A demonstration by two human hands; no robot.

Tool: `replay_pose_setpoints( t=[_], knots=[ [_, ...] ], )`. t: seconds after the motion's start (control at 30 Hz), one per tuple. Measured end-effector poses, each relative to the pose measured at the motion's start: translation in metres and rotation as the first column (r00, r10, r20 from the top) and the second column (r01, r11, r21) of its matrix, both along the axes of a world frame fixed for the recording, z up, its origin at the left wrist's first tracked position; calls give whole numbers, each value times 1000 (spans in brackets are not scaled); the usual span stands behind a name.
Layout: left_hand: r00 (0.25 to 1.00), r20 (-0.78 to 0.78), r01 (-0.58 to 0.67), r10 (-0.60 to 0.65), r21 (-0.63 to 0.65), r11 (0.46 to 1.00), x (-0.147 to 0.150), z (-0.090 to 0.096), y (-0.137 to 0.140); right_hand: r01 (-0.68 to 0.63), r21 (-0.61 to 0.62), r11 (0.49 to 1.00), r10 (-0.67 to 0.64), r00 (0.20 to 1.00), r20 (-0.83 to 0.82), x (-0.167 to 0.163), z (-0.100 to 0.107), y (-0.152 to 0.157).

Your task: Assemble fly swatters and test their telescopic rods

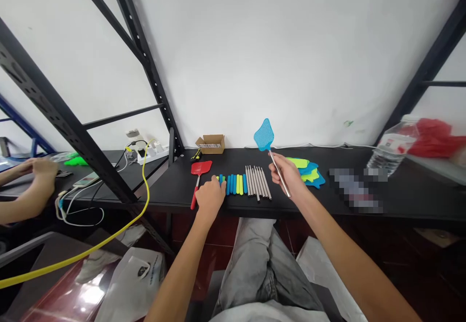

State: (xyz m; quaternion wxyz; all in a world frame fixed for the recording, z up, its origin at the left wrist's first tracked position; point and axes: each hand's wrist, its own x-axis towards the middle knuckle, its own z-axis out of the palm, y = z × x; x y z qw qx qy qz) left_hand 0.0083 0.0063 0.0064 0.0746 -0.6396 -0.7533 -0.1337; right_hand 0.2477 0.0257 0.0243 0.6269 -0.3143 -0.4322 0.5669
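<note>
Beyond the left hand (210, 195), a small cardboard box (213, 145), open at the top, contents not readable. Far to the right of the right hand (286, 172), a capped clear plastic bottle (391, 149), fill level uncertain. Right hand raised above the black table (167, 186), forearm angled inward, fingers clamped around a metal rod (283, 181); blue swatter head (264, 135) at the rod's upper end, pointing up and away. Left hand low at the table, palm down, fingers curled over the left end of a row of blue and yellow tubes (234, 184); grip beneath the fingers hidden, not possible to tell. Hands well apart; between them, the tubes and a group of loose metal rods (257, 181). Just left of the left hand, a red swatter (197, 181). Just right of the right hand, blue and yellow swatter heads (316, 178), stacked, partly covered by that hand. Farther right, a pixelated patch (355, 191), unidentifiable; beside the bottle, a blurred red pile (435, 137).
</note>
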Motion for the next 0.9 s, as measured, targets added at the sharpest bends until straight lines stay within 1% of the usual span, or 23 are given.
replay_pose_setpoints(
  t=[0.07, 0.13, 0.23, 0.3, 0.37, 0.4, 0.43, 0.47, 0.5, 0.53, 0.57, 0.6, 0.63, 0.67, 0.7, 0.73, 0.8, 0.83, 0.9],
  knots=[
    [1000, 1, 4, -4, 1, 1000, 1, -1, 0, -6, 15, 1000, 6, 1000, 28, -5, -2, -1],
    [998, 39, 38, -39, 13, 999, 0, 0, 0, -7, 24, 1000, 5, 998, 65, -9, -2, -3],
    [992, 94, 78, -81, 36, 996, -1, 4, -1, 2, 5, 1000, -2, 995, 99, -15, -2, -7],
    [988, 108, 105, -110, 57, 993, 0, 6, -2, -15, 0, 1000, 15, 994, 111, -20, -1, -8],
    [974, 150, 155, -171, 112, 982, 5, 8, -2, -45, 12, 999, 43, 990, 136, -25, 0, -9],
    [954, 203, 195, -222, 146, 970, 8, 8, -2, -58, 18, 998, 55, 986, 155, -28, 0, -10],
    [914, 284, 248, -291, 177, 952, 12, 9, -2, -69, 22, 997, 64, 982, 179, -31, -1, -11],
    [845, 388, 311, -369, 205, 928, 17, 9, -2, -78, 27, 997, 71, 976, 207, -34, -2, -12],
    [738, 506, 384, -447, 230, 894, 23, 10, -1, -87, 36, 996, 76, 968, 240, -38, -4, -14],
    [597, 621, 454, -507, 259, 852, 29, 10, 0, -98, 48, 994, 81, 957, 277, -41, -6, -16],
    [455, 712, 496, -535, 296, 816, 36, 9, 2, -108, 62, 992, 83, 946, 315, -44, -7, -18],
    [340, 775, 501, -533, 330, 800, 43, 9, 4, -115, 75, 991, 82, 933, 350, -47, -9, -20],
    [258, 816, 471, -517, 361, 805, 49, 8, 6, -118, 83, 990, 78, 923, 377, -49, -11, -21],
    [204, 842, 422, -499, 384, 821, 55, 6, 7, -114, 86, 990, 71, 916, 395, -51, -11, -23],
    [170, 859, 373, -483, 397, 839, 61, 5, 8, -106, 84, 991, 63, 913, 403, -52, -12, -24],
    [145, 871, 331, -469, 404, 853, 66, 4, 9, -97, 80, 992, 57, 916, 398, -53, -11, -25],
    [88, 893, 287, -441, 401, 870, 73, 4, 9, -97, 70, 993, 67, 935, 347, -55, -9, -29],
    [46, 904, 273, -424, 397, 876, 76, 6, 9, -115, 56, 992, 93, 948, 303, -56, -8, -32],
    [-73, 915, 212, -396, 402, 891, 74, 15, 11, -181, 4, 983, 176, 964, 200, -57, -7, -40]
  ],
)
